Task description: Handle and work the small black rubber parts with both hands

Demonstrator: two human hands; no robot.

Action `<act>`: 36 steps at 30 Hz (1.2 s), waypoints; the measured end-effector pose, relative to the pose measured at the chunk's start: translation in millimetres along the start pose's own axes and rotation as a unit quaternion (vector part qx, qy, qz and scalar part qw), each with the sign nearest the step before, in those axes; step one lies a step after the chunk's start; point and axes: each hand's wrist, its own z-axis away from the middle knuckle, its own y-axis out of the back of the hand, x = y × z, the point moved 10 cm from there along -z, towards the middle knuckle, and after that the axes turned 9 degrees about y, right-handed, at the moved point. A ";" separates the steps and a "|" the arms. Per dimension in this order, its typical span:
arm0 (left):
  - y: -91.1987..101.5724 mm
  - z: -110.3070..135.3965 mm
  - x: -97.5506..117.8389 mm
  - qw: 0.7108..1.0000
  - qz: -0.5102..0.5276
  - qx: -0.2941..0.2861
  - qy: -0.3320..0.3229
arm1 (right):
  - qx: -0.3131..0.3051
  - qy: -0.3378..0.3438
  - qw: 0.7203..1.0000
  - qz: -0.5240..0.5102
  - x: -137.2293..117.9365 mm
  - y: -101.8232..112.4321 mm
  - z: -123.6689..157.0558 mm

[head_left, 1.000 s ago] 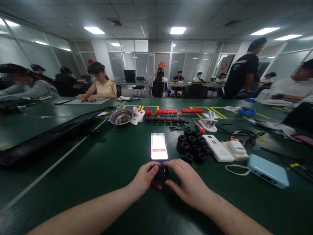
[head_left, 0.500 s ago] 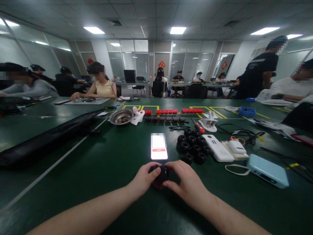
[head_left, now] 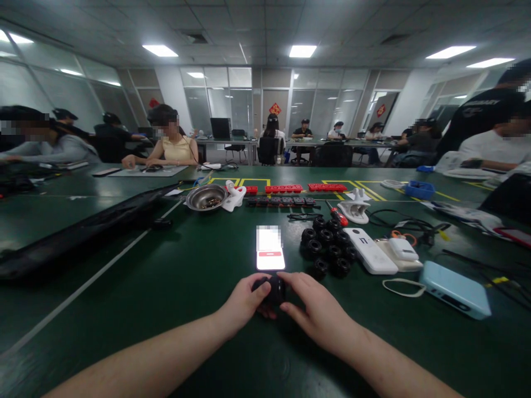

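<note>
Between my two hands, just above the green table, is a black toy wheel (head_left: pixel 275 291), partly covered by fingers. My left hand (head_left: pixel 248 297) grips it from the left, thumb across its face and other fingers beneath. On the opposite side, my right hand (head_left: pixel 311 298) has its index finger and thumb curled about the wheel's right edge. A phone (head_left: pixel 271 261) with a lit screen lies right beyond my fingertips. To the right sits a pile of similar black wheels (head_left: pixel 326 237).
A metal bowl (head_left: pixel 194 200) with small parts, red plastic strips (head_left: pixel 282 189) and a black strip of parts (head_left: pixel 282 203) lie farther back. At right are a screwdriver (head_left: pixel 338 215), a white power bank (head_left: pixel 367 250) and a light-blue box (head_left: pixel 455 290). A long black bag (head_left: pixel 83 237) lies left.
The wheel has turned slightly between my hands, and my right thumb has shifted a little right. At the far right, a standing person in black has moved rightward.
</note>
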 end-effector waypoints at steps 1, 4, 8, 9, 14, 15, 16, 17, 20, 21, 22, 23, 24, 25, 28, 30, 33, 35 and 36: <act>0.3 0.0 0.4 1.000 0.003 0.002 0.002 | 0.002 0.016 1.000 -0.001 -2.9 0.8 -0.1; 1.7 1.7 2.4 1.000 0.009 0.014 0.004 | 0.007 0.020 1.000 0.009 -4.8 3.7 0.6; 1.5 3.9 3.5 1.000 0.004 0.013 -0.004 | 0.020 -0.034 0.999 0.020 4.4 6.7 2.4; 1.3 3.5 2.6 1.000 0.001 0.011 -0.004 | 0.017 -0.043 0.999 0.022 6.2 5.8 2.5; 0.5 -1.2 -2.7 1.000 0.011 0.000 -0.008 | 0.021 0.015 1.000 0.014 -4.1 6.4 0.5; 0.8 -2.0 -3.6 1.000 0.015 0.001 -0.007 | 0.025 0.031 0.999 0.013 -7.5 7.6 0.4; 1.4 -2.4 -4.2 1.000 0.018 0.003 -0.006 | 0.029 0.043 0.999 0.015 -10.1 8.9 0.6; 1.9 -2.5 -4.3 1.000 0.019 0.006 -0.005 | 0.031 0.048 0.998 0.016 -11.6 9.8 0.9; 3.0 -1.3 -2.3 1.000 0.016 0.013 -0.004 | 0.042 0.028 0.999 0.019 -9.0 12.4 1.9; 2.9 -0.6 -1.5 1.000 0.014 0.014 -0.002 | 0.046 0.012 0.999 0.022 -5.8 12.9 2.3; 2.6 -0.1 -1.0 1.000 0.012 0.014 0.000 | 0.045 -0.007 0.999 0.027 -2.1 12.7 2.7; 1.8 0.4 -0.5 1.000 0.010 0.012 0.001 | 0.042 -0.025 0.998 0.032 1.6 11.7 3.0; 0.9 0.8 -0.3 1.000 0.007 0.009 0.002 | 0.034 -0.038 0.998 0.038 4.6 10.0 3.0; -0.1 1.0 -0.1 1.000 0.003 0.005 0.002 | 0.023 -0.045 0.998 0.041 6.5 7.8 2.6; -0.7 0.9 -0.3 1.000 0.005 0.002 0.003 | 0.004 -0.027 0.999 0.032 3.9 3.5 0.3; 0.3 0.4 -0.9 1.000 0.011 0.004 0.006 | 0.009 0.003 1.000 0.022 -2.1 4.5 -0.9; 0.8 0.3 -1.2 1.000 0.019 0.005 0.012 | 0.013 0.031 0.999 0.015 -9.1 6.4 -0.5; 1.1 1.1 -0.3 1.000 0.023 0.008 0.011 | 0.017 0.022 0.999 0.019 -8.7 8.0 0.5; 1.5 1.7 0.4 1.000 0.025 0.011 0.009 | 0.021 0.012 0.999 0.022 -7.0 9.1 1.0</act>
